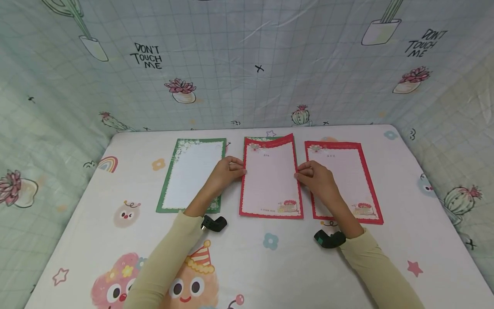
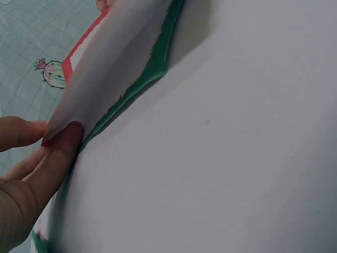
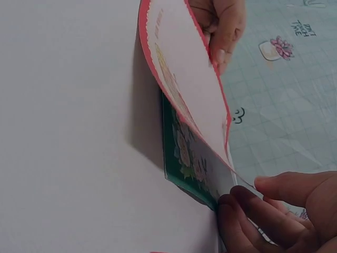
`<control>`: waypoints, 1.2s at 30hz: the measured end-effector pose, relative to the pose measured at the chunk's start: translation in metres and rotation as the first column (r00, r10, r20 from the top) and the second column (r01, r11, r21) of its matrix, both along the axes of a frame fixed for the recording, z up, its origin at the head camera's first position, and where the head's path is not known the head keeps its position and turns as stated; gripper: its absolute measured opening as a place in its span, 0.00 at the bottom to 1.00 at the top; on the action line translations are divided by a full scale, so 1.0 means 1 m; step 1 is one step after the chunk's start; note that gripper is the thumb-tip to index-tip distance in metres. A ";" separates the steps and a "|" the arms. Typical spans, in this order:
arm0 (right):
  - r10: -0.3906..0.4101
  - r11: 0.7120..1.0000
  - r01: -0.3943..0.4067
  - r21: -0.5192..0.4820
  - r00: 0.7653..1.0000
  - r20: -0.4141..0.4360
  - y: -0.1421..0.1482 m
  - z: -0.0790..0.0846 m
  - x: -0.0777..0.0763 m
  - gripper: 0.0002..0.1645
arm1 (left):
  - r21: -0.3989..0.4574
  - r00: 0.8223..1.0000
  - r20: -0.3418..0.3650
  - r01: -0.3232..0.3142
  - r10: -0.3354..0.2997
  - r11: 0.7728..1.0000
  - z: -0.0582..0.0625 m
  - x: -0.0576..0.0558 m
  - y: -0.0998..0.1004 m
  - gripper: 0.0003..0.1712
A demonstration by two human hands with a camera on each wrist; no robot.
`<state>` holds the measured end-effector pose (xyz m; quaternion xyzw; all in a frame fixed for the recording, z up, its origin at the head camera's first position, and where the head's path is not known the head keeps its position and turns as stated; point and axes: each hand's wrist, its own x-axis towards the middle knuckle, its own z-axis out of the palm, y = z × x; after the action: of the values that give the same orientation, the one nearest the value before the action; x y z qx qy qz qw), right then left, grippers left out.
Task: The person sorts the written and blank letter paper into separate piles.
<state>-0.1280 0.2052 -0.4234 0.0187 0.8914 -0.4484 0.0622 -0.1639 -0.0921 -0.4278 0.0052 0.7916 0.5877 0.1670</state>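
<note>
A red-bordered sheet of paper (image 1: 270, 184) is held by both hands at the centre of the table. On its left edge, my left hand (image 1: 224, 174) pinches the paper between thumb and fingers. My right hand (image 1: 319, 180) pinches the opposite edge, its forearm crossing another red-bordered sheet (image 1: 347, 171). The held sheet bows upward in both wrist views, its top edge curved. Beneath it lies a green-bordered sheet (image 3: 171, 153), mostly covered, with its floral corner showing in the right wrist view.
Left of centre lies a second green-bordered sheet (image 1: 189, 171), partly behind my left forearm. The white tablecloth (image 1: 247, 274) carries cartoon prints. A pale curtain (image 1: 231, 64) with cactus drawings rises behind the table's far edge. Small black devices (image 1: 329, 239) sit at both wrists.
</note>
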 end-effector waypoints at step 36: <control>-0.038 0.991 0.041 -0.125 0.999 0.020 0.006 0.000 0.009 0.26 | 0.174 0.990 0.087 -0.125 0.111 0.977 -0.001 0.003 -0.006 0.15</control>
<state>-0.1193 0.2111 -0.4232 0.0363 0.8605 -0.5044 0.0623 -0.1610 -0.0985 -0.4290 -0.0494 0.7274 0.6653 0.1608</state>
